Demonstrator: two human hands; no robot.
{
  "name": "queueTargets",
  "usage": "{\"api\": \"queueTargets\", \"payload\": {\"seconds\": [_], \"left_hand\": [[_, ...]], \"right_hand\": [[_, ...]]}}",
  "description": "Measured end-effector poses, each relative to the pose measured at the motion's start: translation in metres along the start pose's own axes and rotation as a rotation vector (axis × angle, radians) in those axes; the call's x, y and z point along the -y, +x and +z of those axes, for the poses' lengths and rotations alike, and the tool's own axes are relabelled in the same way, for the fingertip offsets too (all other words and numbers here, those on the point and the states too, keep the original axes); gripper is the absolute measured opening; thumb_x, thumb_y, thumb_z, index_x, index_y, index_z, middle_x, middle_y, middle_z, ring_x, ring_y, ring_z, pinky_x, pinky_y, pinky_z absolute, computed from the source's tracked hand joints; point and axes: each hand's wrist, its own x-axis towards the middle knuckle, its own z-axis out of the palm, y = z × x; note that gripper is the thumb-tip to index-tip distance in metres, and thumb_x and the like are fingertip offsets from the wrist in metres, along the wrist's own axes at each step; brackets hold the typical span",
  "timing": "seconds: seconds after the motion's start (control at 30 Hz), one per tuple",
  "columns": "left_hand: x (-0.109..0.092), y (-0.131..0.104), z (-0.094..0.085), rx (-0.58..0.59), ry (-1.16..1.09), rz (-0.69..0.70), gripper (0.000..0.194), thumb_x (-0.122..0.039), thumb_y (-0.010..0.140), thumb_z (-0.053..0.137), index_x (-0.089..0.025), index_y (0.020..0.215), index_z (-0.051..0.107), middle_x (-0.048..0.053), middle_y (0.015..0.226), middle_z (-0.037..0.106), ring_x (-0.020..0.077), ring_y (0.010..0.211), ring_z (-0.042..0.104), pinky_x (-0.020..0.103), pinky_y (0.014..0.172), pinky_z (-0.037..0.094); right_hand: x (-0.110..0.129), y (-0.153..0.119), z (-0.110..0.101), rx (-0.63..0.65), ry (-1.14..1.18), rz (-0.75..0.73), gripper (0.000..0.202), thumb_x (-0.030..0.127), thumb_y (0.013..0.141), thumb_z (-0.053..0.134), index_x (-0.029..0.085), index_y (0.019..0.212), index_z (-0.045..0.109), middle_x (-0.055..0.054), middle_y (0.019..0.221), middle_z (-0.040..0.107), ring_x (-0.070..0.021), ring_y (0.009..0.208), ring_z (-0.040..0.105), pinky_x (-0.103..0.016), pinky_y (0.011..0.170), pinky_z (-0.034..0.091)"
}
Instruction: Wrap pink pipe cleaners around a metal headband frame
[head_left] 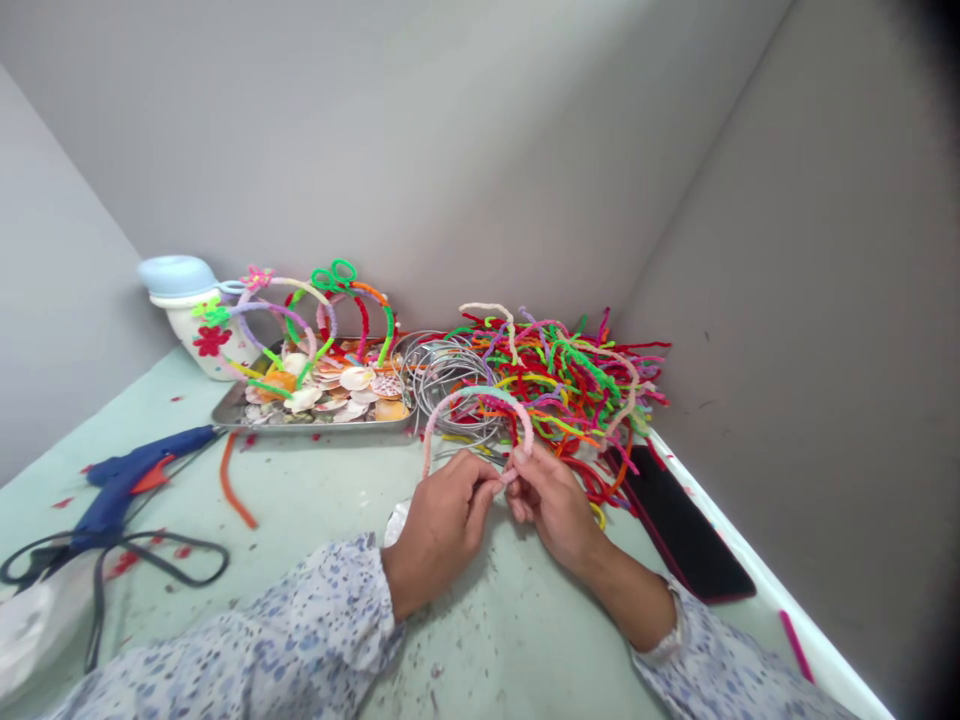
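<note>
A headband wrapped in pink and pale-blue fuzzy pipe cleaner arches up between my hands. My right hand pinches it near its right end. My left hand has its thumb and finger closed on a pink pipe cleaner tip at that same end. The headband's left side drops behind my left hand, so its other end is hidden. Just behind the arch lies a bundle of bare grey wire hoops.
A heap of colourful pipe cleaners lies back right, beside a black phone-like slab. A metal tray holds shells and several wrapped headbands. On the left are a blue glue gun with its cord and a white cup.
</note>
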Motion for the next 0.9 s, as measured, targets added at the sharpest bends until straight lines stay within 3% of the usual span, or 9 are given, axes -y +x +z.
{"api": "queueTargets", "payload": {"seconds": [0.23,0.9], "left_hand": [[-0.0013,-0.0006,0.0003,-0.043,-0.016,-0.002,0.020,-0.021,0.092,0.039,-0.019,0.085,0.058,0.004,0.080,0.058,0.0162,0.077,0.054,0.028,0.072,0.040],[-0.0021,-0.0010,-0.0014,-0.024,-0.024,0.008,0.018,-0.020,0.092,0.040,-0.017,0.086,0.057,0.003,0.081,0.056,0.0152,0.077,0.052,0.027,0.071,0.038]], "right_hand": [[0.0002,-0.0007,0.0008,0.000,-0.039,-0.013,0.030,0.045,0.084,0.054,0.018,0.072,0.052,0.005,0.054,0.050,-0.0064,0.039,0.045,-0.018,0.038,0.035],[0.0006,-0.0012,0.0013,0.012,-0.019,-0.004,0.029,0.043,0.085,0.053,0.018,0.071,0.051,0.006,0.054,0.050,-0.0054,0.038,0.044,-0.017,0.038,0.033]]}}
